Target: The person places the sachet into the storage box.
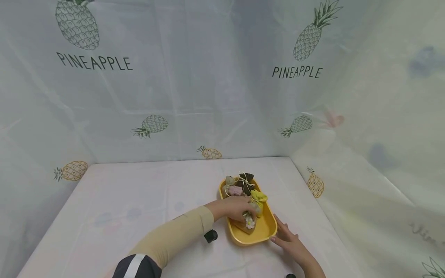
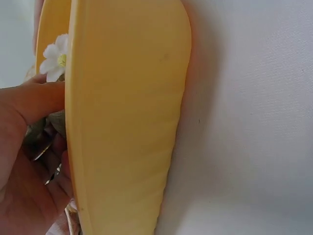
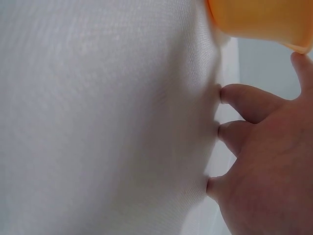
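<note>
A yellow plastic tray (image 1: pixel 267 226) holds several small tied cloth pouches. My left hand (image 1: pixel 238 207) reaches over its left rim, fingers curled round a grey-green pouch (image 2: pixel 57 121). Beside the thumb in the left wrist view is a white artificial flower (image 2: pixel 55 58). Partly under the hand lies a brown pouch (image 1: pixel 243 227), while a yellow-green pouch (image 1: pixel 259 197) is just past the fingers. My right hand (image 1: pixel 290 243) is at the tray's near right corner, its thumb at the rim. In the right wrist view its other fingers (image 3: pixel 252 102) are spread, tips on the white cloth.
Toward the tray's far end are a black pouch (image 1: pixel 245 183), a pink pouch (image 1: pixel 235 190) and a beige pouch (image 1: pixel 230 180). A white cloth covers the table (image 1: pixel 139 200). Pineapple-print curtains (image 1: pixel 208 77) hang behind and at the sides.
</note>
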`<action>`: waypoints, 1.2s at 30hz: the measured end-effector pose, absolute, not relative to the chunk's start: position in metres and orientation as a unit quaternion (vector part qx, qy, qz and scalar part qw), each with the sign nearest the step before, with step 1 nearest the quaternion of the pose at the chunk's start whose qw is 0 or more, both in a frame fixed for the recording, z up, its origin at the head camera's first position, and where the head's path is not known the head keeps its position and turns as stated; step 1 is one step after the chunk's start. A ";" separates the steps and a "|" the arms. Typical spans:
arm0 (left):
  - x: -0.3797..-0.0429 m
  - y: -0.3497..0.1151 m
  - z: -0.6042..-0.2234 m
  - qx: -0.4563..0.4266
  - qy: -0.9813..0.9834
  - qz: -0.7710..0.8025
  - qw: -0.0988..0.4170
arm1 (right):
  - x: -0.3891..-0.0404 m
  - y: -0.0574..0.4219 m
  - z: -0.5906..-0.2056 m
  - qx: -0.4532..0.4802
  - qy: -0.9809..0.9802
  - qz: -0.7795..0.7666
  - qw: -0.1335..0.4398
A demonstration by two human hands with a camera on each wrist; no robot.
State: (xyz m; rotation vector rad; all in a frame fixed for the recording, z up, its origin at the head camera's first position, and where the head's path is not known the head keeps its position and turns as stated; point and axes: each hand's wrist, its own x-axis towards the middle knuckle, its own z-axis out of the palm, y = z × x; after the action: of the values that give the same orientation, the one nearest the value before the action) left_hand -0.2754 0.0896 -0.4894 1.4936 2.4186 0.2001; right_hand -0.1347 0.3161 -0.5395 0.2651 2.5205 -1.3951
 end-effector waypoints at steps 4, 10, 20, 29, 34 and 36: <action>-0.275 0.088 -0.491 0.500 0.851 0.074 0.144 | -0.137 0.316 -0.539 0.088 0.865 -0.477 0.128; -0.271 0.083 -0.486 0.486 0.856 0.097 0.150 | -0.139 0.318 -0.535 0.093 0.875 -0.457 0.133; -0.265 0.061 -0.480 0.470 0.856 0.160 0.144 | -0.146 0.317 -0.533 0.095 0.909 -0.383 0.135; -0.256 0.030 -0.474 0.434 0.877 0.186 0.093 | -0.155 0.328 -0.514 0.034 0.945 -0.304 0.115; -0.249 0.011 -0.465 0.413 0.886 0.192 0.082 | -0.159 0.336 -0.502 0.004 0.959 -0.266 0.102; -0.247 0.002 -0.461 0.401 0.892 0.192 0.083 | -0.161 0.340 -0.496 -0.011 0.964 -0.249 0.090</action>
State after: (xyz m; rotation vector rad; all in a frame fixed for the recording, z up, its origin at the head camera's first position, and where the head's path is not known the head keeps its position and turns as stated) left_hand -0.2466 0.0017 -0.4610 1.1978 2.6621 0.5720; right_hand -0.1607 0.3402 -0.4963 -0.0339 2.8678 -0.7413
